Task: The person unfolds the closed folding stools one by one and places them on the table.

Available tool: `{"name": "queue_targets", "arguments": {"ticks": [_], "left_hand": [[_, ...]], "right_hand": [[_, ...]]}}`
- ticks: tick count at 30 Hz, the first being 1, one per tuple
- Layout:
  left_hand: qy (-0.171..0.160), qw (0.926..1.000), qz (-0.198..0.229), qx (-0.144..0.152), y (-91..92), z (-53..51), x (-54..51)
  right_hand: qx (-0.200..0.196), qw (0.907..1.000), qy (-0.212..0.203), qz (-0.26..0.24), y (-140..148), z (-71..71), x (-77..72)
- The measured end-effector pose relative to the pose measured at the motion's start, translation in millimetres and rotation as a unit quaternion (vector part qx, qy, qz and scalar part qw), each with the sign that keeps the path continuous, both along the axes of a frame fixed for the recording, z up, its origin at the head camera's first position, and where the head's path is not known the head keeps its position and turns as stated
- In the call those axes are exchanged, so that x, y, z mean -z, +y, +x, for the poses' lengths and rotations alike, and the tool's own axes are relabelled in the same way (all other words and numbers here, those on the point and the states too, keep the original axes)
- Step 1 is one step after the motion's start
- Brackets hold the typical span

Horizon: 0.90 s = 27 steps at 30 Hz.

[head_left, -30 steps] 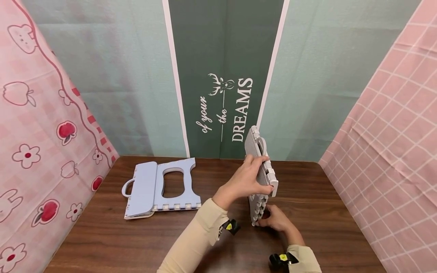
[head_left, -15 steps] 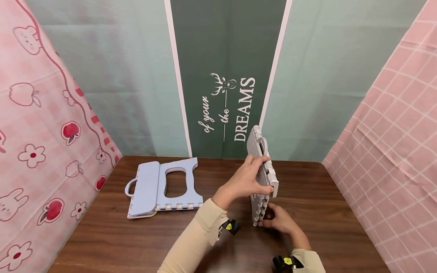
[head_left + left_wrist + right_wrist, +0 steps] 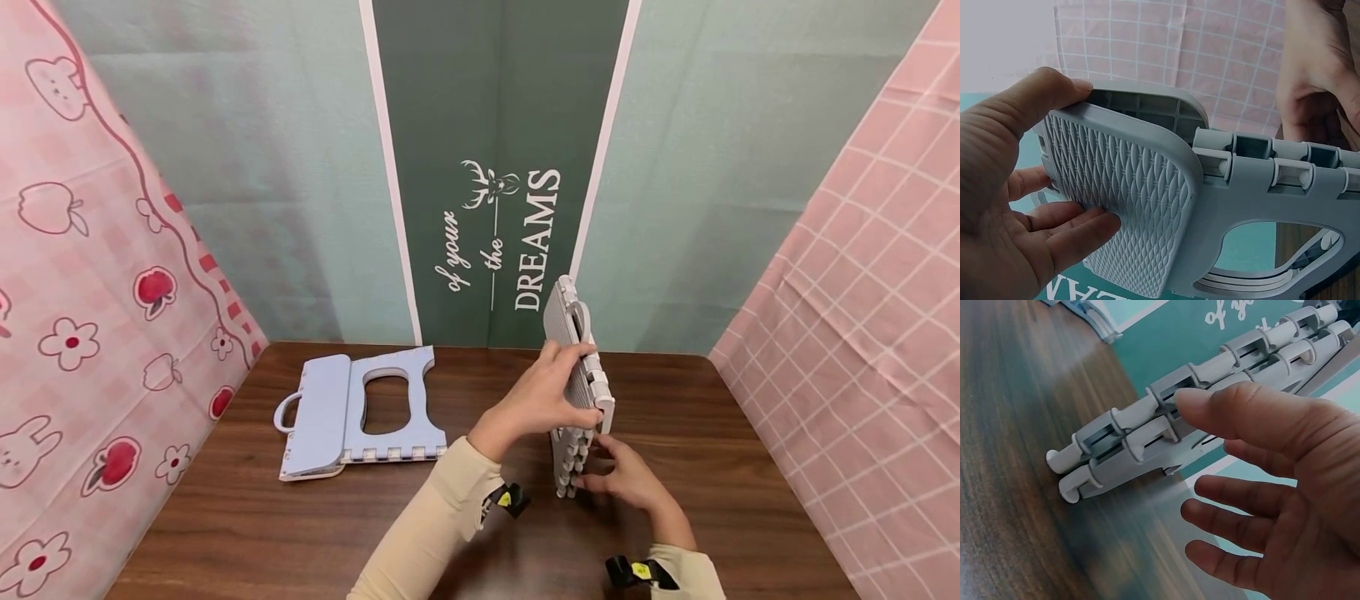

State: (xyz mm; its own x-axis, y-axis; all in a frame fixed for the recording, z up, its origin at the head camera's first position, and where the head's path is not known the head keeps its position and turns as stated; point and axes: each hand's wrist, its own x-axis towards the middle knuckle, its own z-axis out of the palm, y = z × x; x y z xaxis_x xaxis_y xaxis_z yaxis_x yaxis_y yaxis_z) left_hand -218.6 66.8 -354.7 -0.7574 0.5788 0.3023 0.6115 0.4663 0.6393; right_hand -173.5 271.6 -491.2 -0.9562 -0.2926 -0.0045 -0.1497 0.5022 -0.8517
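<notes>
A grey folding stool (image 3: pixel 567 321) stands upright on the table, its slim leg panels (image 3: pixel 1241 200) close together under the top. My left hand (image 3: pixel 534 398) grips the top's upper part, thumb over one edge and fingers against the textured face (image 3: pixel 1141 181) in the left wrist view. Beside the lower leg edges is my right hand (image 3: pixel 632 477), its fingers loosely bent and spread. In the right wrist view, the right thumb (image 3: pixel 1229 412) overlaps the hinged leg edge (image 3: pixel 1138 412); whether it presses there I cannot tell.
A light blue folding stool (image 3: pixel 318 412) lies flat at the left of the wooden table (image 3: pixel 487 542), its handle loop (image 3: pixel 282 412) facing left. Green cloth (image 3: pixel 495 100) hangs behind the table, with pink patterned cloth (image 3: pixel 847 275) at the sides.
My right hand has shifted slightly up and right from the bottom of the legs, its fingers more spread. My left hand keeps its grip on the grey stool.
</notes>
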Motion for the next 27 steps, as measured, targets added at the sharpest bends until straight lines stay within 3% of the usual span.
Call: {"name": "queue_targets", "arguments": {"ticks": [8, 17, 27], "left_hand": [[-0.007, 1.0000, 0.002, 0.001, -1.4, 1.7, -1.7], [-0.008, 0.9999, 0.007, 0.004, -5.1, 2.0, -1.4], [-0.003, 0.9999, 0.012, 0.001, -7.8, 2.2, 1.6]], "right_hand": [[0.023, 0.9997, -0.003, -0.012, -4.5, 1.1, -7.6], [-0.015, 0.9991, 0.002, -0.040, -9.9, -1.4, -7.9], [-0.017, 0.9995, 0.026, -0.006, -9.0, -4.5, -4.1]]}}
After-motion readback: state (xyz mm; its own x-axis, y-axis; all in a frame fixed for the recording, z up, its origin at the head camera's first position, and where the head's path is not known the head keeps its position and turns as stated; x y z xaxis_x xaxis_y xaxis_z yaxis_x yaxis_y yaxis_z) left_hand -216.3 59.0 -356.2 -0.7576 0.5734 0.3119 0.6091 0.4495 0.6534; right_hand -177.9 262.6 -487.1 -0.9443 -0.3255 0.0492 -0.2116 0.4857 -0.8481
